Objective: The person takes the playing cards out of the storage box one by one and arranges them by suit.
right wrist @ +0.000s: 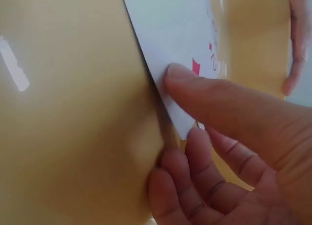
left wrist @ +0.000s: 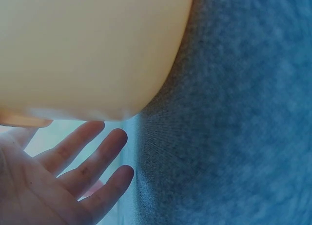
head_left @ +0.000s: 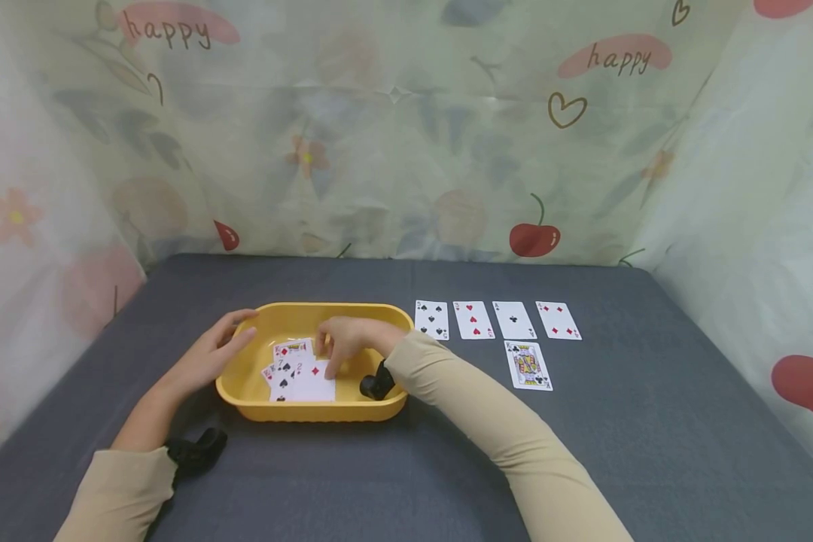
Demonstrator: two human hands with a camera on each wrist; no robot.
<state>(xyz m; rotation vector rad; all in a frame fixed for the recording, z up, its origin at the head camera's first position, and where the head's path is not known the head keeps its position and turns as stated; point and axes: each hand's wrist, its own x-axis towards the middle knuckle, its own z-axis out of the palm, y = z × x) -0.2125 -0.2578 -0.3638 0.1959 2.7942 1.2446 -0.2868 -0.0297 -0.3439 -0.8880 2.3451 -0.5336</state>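
A yellow plastic tub (head_left: 325, 412) stands on the table with several overlapping playing cards inside. On top is a two of diamonds (head_left: 320, 388), partly over a seven of spades (head_left: 284, 382) and a red face card (head_left: 291, 348). My right hand (head_left: 344, 340) reaches into the tub. Its thumb (right wrist: 195, 86) presses the two of diamonds' face, and curled fingers meet the card's edge from below, pinching it near a corner. My left hand (head_left: 211, 354) is at the tub's left rim, fingers spread and fairly straight beside the outer wall, holding nothing.
Right of the tub lies a face-up row: five of spades (head_left: 432, 321), three of hearts (head_left: 474, 321), ace of clubs (head_left: 514, 321) and four of diamonds (head_left: 558, 321). A king of clubs (head_left: 528, 366) lies below that row. Patterned curtains (head_left: 393, 150) surround the dark table (head_left: 352, 482).
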